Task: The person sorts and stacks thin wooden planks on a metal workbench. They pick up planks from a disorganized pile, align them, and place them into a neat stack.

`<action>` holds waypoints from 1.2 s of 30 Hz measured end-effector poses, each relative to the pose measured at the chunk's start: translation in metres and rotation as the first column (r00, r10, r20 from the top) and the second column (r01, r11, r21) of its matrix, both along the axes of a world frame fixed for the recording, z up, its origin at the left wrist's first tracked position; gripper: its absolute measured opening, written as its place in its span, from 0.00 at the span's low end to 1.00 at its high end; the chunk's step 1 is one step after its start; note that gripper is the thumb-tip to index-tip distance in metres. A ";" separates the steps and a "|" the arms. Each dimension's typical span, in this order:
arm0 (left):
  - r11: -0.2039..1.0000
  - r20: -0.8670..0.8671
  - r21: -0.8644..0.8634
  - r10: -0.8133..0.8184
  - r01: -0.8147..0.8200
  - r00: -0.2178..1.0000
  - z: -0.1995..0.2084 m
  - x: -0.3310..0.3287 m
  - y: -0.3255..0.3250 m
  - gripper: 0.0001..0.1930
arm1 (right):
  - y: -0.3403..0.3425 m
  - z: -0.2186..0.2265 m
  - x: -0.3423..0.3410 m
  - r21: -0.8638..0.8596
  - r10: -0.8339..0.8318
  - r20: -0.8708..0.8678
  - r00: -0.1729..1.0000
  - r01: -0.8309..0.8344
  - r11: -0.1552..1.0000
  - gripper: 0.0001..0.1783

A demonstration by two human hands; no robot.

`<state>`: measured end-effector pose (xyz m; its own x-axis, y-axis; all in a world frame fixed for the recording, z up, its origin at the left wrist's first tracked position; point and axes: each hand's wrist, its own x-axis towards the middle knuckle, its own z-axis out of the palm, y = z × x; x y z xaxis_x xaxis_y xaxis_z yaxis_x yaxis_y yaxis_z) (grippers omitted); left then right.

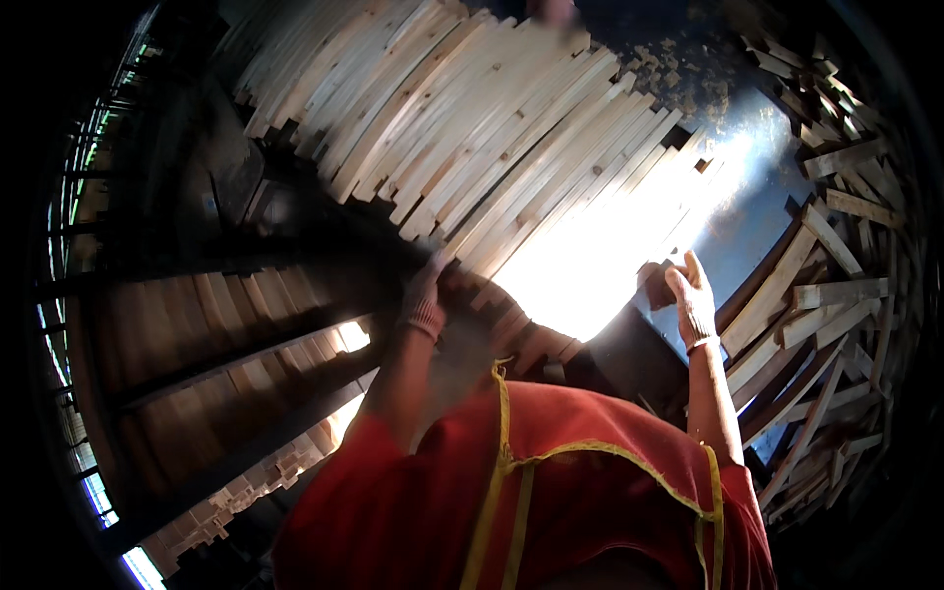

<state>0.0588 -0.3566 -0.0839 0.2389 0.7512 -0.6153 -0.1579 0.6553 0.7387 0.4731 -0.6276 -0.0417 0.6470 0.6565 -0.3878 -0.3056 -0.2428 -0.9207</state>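
A wide row of long pale wooden strips (472, 128) lies side by side across the surface before me, slanting from lower left to upper right. My left hand (425, 300), in a light knit glove, reaches up to the near ends of the strips. Its fingers are blurred and dim, so their grip cannot be made out. To the right of the row, my right hand (694, 300), gloved too, has its fingers curled. At those fingers shows a dark brown, blocky piece (657, 285), partly covered by the hand. Glare washes out the strips near it.
Loose wood offcuts (836, 295) are heaped along the right side. At the left stand stacked boards (197, 324) between dark beams. Wood scraps (678, 79) litter the blue-grey surface (752, 197) beyond. A blurred bit of another person's hand (556, 12) appears at the top edge.
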 end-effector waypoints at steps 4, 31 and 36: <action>0.908 -0.077 0.008 -0.417 0.418 0.906 0.126 -0.010 0.038 0.29 | -0.019 0.004 0.027 -0.065 -0.023 -0.034 0.999 0.020 0.998 0.46; 0.084 -0.997 0.073 -0.013 0.994 0.074 0.143 0.100 0.216 0.33 | 0.048 0.010 -0.053 -0.309 0.031 0.298 0.954 0.065 0.949 0.56; 0.058 -0.999 0.030 0.031 0.998 0.028 0.149 0.084 0.114 0.32 | 0.051 0.016 -0.041 -0.452 0.048 0.205 0.978 0.051 0.890 0.45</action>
